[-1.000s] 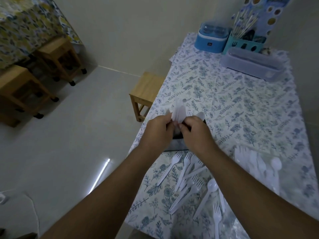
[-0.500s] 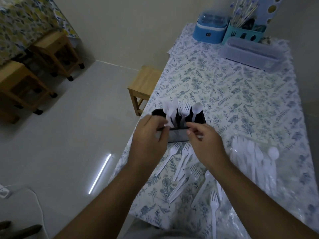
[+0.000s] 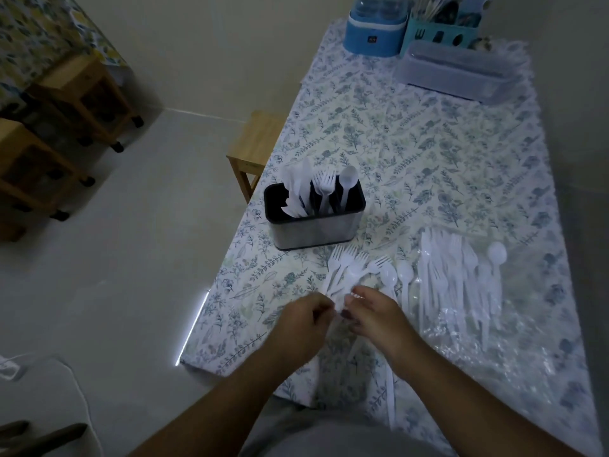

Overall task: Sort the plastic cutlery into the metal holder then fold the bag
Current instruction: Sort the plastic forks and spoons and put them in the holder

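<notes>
head view: the left hand [image 3: 301, 319] and right hand [image 3: 374, 316] meet over the loose forks [image 3: 346, 268] on the table [image 3: 428, 153], fingers curled; whether they hold anything i cannot tell. the metal holder [image 3: 314, 222] stands just beyond, cutlery upright inside, and the clear bag [image 3: 487, 324] lies right.

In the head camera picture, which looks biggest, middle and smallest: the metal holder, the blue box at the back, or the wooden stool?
1. Black-rimmed metal cutlery holder, though it's nearest the camera.
2 and 3. Blue plastic box and small wooden stool look alike; both sit farther away, so I won't rank them.
</notes>
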